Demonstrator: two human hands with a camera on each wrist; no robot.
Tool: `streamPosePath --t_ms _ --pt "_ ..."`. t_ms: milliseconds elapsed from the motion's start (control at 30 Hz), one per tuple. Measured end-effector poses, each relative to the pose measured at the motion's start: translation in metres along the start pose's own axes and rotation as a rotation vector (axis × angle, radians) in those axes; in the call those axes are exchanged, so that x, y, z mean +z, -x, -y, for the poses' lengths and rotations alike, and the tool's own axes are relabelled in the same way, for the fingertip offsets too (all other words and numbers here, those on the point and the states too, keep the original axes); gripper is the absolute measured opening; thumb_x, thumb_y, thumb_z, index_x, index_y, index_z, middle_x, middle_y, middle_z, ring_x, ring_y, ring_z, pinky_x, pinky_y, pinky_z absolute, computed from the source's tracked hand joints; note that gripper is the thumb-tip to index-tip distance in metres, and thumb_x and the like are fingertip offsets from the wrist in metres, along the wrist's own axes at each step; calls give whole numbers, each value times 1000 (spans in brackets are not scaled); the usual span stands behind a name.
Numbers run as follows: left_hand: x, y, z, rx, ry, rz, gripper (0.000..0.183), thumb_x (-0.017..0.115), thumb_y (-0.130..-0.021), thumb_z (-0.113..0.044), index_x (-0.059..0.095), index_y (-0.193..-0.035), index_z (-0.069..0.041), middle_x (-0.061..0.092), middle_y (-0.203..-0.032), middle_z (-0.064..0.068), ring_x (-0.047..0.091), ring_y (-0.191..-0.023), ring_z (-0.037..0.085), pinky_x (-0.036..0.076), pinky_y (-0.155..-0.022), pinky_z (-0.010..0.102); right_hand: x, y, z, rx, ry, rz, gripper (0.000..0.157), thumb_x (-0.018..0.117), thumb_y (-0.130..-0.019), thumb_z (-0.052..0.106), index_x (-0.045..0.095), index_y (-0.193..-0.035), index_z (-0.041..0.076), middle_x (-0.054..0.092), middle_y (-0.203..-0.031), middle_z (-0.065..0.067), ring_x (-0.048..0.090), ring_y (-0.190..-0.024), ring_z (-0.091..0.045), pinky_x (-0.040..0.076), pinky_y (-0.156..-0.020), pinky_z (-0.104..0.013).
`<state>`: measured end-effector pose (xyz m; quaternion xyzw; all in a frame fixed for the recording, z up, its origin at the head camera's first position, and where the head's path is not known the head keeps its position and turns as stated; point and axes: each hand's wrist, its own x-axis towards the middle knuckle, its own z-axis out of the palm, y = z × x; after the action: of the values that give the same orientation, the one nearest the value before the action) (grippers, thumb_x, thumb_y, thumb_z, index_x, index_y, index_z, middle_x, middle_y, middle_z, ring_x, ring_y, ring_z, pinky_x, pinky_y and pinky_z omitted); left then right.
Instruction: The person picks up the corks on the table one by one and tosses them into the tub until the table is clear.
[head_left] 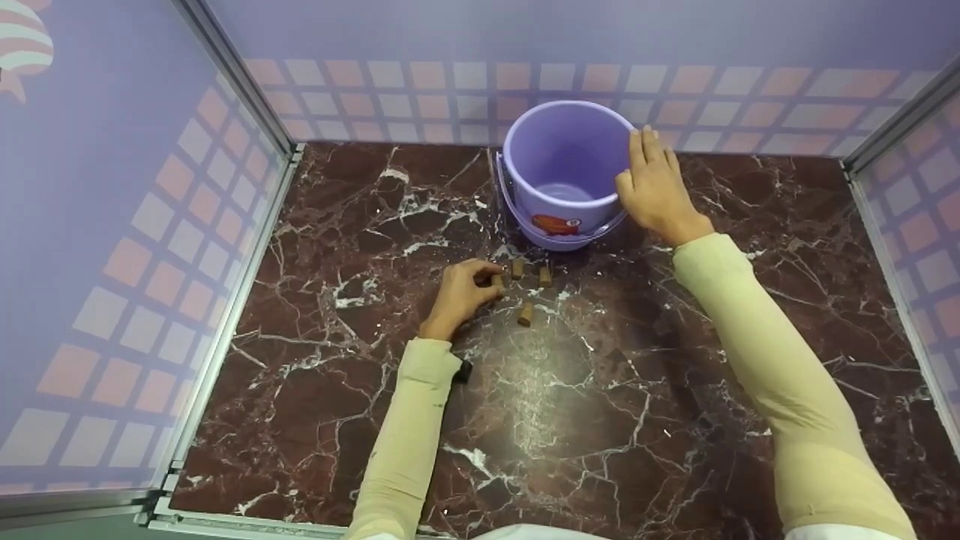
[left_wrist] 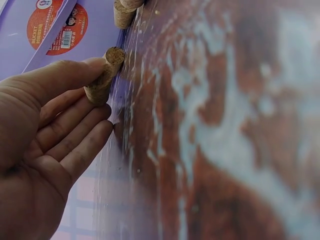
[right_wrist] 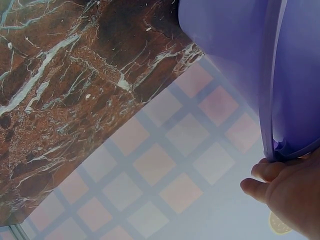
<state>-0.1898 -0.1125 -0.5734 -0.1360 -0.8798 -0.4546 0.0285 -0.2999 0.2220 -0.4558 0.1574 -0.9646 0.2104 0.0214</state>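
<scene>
A cork (left_wrist: 101, 82) is pinched in my left hand (head_left: 459, 294), between the thumb and fingers, low over the dark marble-patterned surface. More corks stand just right of that hand: one cork (head_left: 517, 268) nearest the bucket, another cork (head_left: 544, 277) beside it, and a third cork (head_left: 526, 314) closer to me. Behind them stands a purple bucket (head_left: 529, 199) with a red label, its handle hanging down in front. My right hand (head_left: 660, 187) holds the bucket's right rim, thumb at the inner side and fairly straight fingers outside. In the right wrist view the thumb is hidden.
Purple walls with pink and white squares (head_left: 461, 79) enclose the marble surface (head_left: 360, 360) at the back and both sides. Metal rails (head_left: 225, 319) edge the surface. A small black object (head_left: 463, 373) is at the left cuff.
</scene>
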Motion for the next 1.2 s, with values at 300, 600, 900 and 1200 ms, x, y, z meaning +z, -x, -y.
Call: streamPosePath --t_ms 300,600,900,1200 --pt "-2 1 -2 3 -1 -20 27 89 -83 -4 81 -108 1 79 -105 12 74 -97 27 61 -91 38 1 0 -1 10 -12 -6 73 33 -104 23 12 -164 -12 7 -172 -33 4 -161 -44 -1 -131 -53" --pt "-7 1 -9 -4 55 -44 26 88 -84 -1 80 -109 3 78 -104 14 76 -94 27 63 -85 32 1 0 -1 9 -8 -5 72 32 -104 23 12 -164 -12 7 -171 -34 3 -161 -43 -2 -131 -51" --pt "-12 -3 -17 23 59 -62 29 90 -84 -1 80 -111 4 77 -104 15 75 -97 32 62 -90 42 2 0 -1 -2 -6 -13 72 29 -105 25 12 -164 -13 8 -171 -35 4 -161 -44 -2 -131 -50" --pt "-16 -9 -24 62 64 -83 31 90 -84 -1 78 -112 7 77 -107 17 75 -99 32 62 -90 44 0 0 0 7 -10 -1 72 30 -105 24 10 -164 -12 6 -171 -34 2 -161 -44 -3 -131 -51"
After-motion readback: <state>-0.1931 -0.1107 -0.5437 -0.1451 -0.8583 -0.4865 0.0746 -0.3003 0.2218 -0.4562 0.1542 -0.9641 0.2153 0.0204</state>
